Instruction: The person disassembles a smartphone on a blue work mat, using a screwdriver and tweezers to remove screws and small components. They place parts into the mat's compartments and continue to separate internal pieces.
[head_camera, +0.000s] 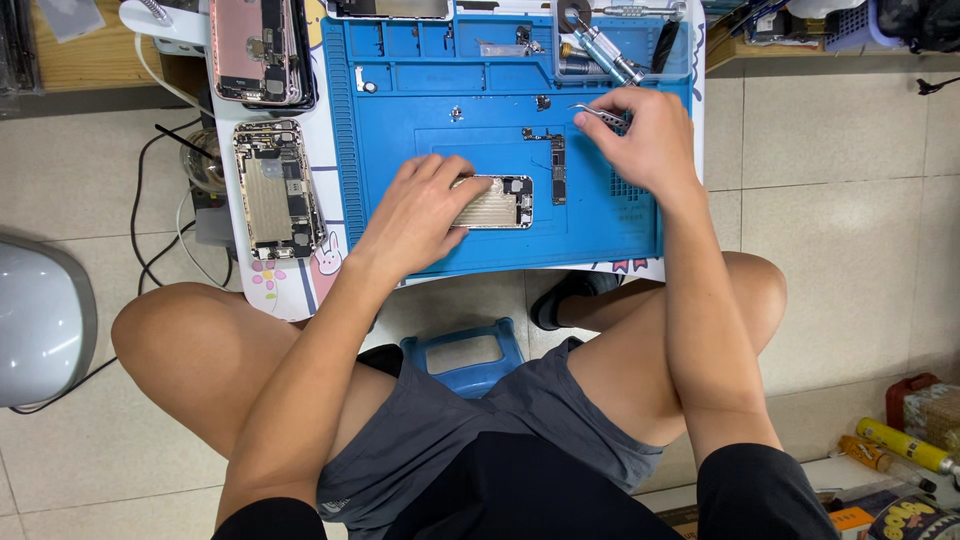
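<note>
Two hands are at work over a blue mat (600, 225) laid on a low desk (300, 290). The left hand (415, 215) is spread flat on an opened phone (497, 203), fingers loose and unclenched, pinning its left part down; the phone lies near the mat's middle, back shell up, small parts exposed at its right end. The right hand (648, 140) is closed around tweezers (600, 115), tips pointed left, held just above the mat near its upper right. A long narrow board (557, 165) is seen just right of the phone, apart from it, between phone and right hand.

Step judged: small-part handling during disassembly or refit of the phone, with the shell steadied and the tweezers held over the mat. Whether anything is pinched in the tweezer tips cannot be told; the view is too small there.

Next move, as judged: fine placement of the tips at the phone's exposed end or at the board, with the left hand kept firm so the shell is not shifted.

Also noted: a second opened phone (275, 190) on the desk's left strip, a third (257, 50) above it, a screwdriver (605, 50) in the mat's top tray, a tiny loose part (456, 113) on the mat, a blue stool (468, 355) between the knees.
</note>
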